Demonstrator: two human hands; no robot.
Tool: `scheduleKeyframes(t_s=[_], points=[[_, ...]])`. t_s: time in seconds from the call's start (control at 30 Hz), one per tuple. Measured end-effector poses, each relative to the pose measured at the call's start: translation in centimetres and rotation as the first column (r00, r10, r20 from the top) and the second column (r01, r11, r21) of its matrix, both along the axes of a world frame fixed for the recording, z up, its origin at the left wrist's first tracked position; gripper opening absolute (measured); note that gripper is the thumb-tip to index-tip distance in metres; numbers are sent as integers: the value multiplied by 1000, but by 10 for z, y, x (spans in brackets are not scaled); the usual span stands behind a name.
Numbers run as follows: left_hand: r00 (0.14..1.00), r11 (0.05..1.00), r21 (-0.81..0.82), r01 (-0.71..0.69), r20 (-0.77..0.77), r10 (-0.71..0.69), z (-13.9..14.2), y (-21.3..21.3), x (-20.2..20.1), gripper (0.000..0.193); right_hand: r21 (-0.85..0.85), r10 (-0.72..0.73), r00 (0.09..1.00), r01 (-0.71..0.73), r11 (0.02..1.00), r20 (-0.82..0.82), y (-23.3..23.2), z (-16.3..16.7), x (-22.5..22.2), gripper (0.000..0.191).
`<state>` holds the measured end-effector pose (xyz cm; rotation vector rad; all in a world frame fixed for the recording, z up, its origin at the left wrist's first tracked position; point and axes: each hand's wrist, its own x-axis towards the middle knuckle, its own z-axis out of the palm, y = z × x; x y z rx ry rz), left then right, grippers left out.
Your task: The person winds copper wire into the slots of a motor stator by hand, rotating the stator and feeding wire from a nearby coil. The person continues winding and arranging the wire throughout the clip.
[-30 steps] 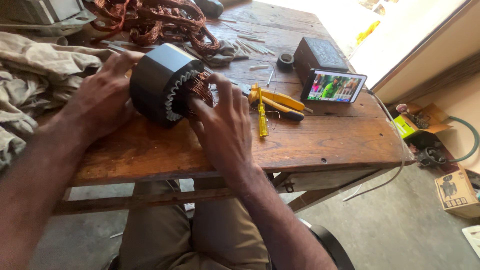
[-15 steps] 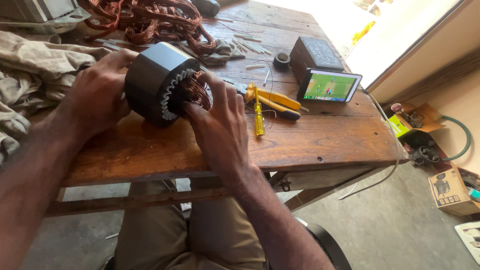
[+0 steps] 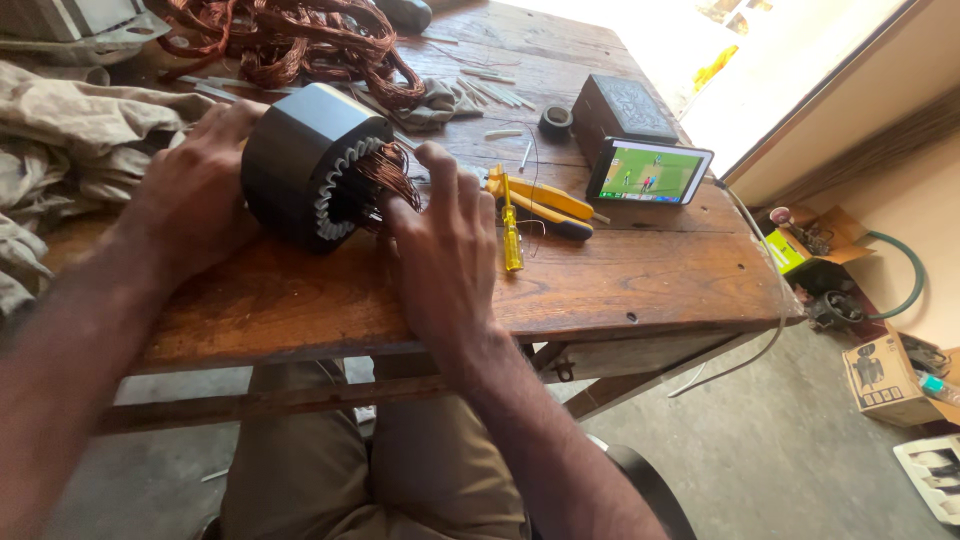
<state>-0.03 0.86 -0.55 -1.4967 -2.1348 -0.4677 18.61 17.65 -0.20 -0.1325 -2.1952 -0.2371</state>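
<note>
On table (image 3: 620,290), stator (image 3: 300,160) bore faces right hand (image 3: 445,250).

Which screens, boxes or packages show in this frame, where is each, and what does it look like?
Phone: propped on the table's far right side, flat rectangle, lit screen mostly green.
Dark box: behind the phone, rectangular, patterned lid.
Cardboard box: on the floor at right, brown with a dark printed figure.
Open carton: on the floor beyond it, brown flaps, green side.

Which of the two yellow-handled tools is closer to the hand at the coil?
The slim yellow screwdriver, just beside the right hand; the yellow-handled pliers lie farther off.
</note>
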Motion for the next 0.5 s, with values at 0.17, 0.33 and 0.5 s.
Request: scheduleKeyframes(t_s=[0.17,0.33,0.5], points=[[998,992,118,51,43,-56,-2,4,0,56,121,37,998,-42,992,44,6,6,-5,8],[994,994,101,41,96,-51,-4,5,-4,63,169,55,997,-64,983,54,6,7,-9,10],[998,999,50,-9,58,6,-7,8,-7,51,134,52,997,-58,989,55,4,4,-12,12]])
